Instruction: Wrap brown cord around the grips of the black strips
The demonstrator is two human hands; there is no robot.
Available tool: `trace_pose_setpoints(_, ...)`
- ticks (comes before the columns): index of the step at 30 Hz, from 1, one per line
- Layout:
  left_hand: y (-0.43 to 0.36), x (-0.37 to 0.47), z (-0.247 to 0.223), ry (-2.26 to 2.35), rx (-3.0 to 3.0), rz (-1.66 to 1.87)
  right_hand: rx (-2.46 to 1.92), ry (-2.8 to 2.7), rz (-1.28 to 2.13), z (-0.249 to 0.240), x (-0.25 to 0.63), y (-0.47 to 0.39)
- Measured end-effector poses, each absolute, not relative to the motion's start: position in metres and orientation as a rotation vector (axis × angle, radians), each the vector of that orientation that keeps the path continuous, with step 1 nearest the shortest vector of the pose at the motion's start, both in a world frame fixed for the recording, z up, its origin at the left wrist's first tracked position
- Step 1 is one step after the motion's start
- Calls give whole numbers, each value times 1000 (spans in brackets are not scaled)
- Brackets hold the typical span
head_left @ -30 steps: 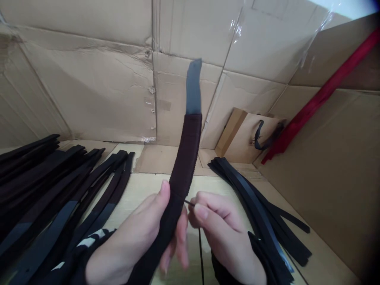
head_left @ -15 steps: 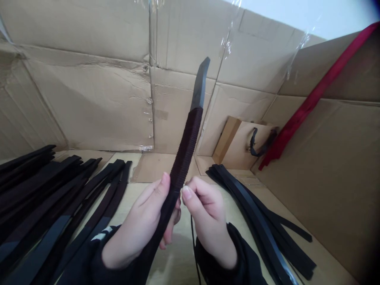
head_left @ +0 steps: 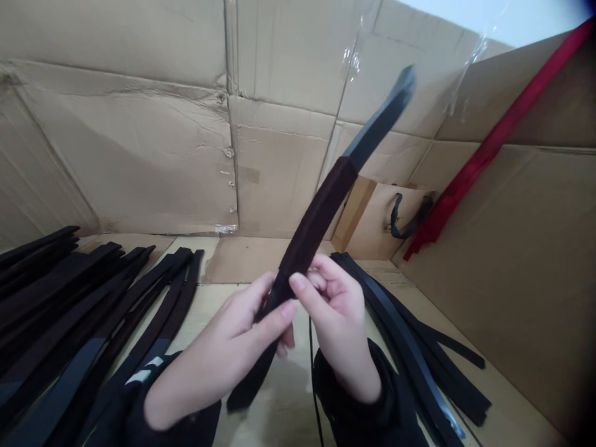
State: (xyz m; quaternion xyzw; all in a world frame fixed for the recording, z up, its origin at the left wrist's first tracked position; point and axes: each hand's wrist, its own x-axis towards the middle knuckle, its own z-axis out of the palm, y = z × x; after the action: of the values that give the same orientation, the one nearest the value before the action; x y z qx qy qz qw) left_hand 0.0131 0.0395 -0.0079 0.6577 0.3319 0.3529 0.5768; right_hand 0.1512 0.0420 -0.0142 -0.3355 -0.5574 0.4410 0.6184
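Note:
A long curved strip (head_left: 316, 217), black below and bound in dark brown winding along its middle, tilts up to the right. Its bare grey tip (head_left: 382, 118) points to the upper right. Around its lower part my left hand (head_left: 237, 335) is closed, thumb laid across the front. My right hand (head_left: 338, 323) is pinched at the strip's right edge, by the lower end of the winding, thumb tip touching it. A thin black cord (head_left: 314, 379) hangs down from behind the right hand; its hold between the fingers is partly hidden.
Many similar dark curved strips (head_left: 93, 292) lie at the left. Several more black strips (head_left: 400, 341) lie at the right. Cardboard walls (head_left: 162, 155) surround the table (head_left: 279, 410). A paper bag (head_left: 379, 217) stands at the back, beside a red cloth band (head_left: 493, 136).
The strip has tilted further right and turned about its length, and its lower end now shows. My left thumb has moved across it. My right hand has shifted slightly right.

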Motion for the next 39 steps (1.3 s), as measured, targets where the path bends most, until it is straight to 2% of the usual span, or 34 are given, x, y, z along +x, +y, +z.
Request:
trace_pose_setpoints(4,44,27,-13,1078,1711,1092,-824,-1279,848,-14,156,48)
trace_pose_setpoints(7,45,33,-17,1028,1584,1147,-808,-1324,839,-13,160,47)
trace_pose_setpoints(16,41,23,-22,673,1035,690,-606,-1445,1195,-9,172,42)
trace_pose_setpoints(25,51,23,-23,363,947,418,-726,-1560,1080,-8,179,39)
trace_pose_setpoints(29,47,27,-21,432,978,619,-759,-1534,1034,-9,174,42)
trace_pose_setpoints(35,42,37,-17,922,1335,1113,-856,-1445,848,-10,167,46)
trace_pose_setpoints(39,42,38,-16,1111,1465,1250,-902,-1518,729,-10,167,46)
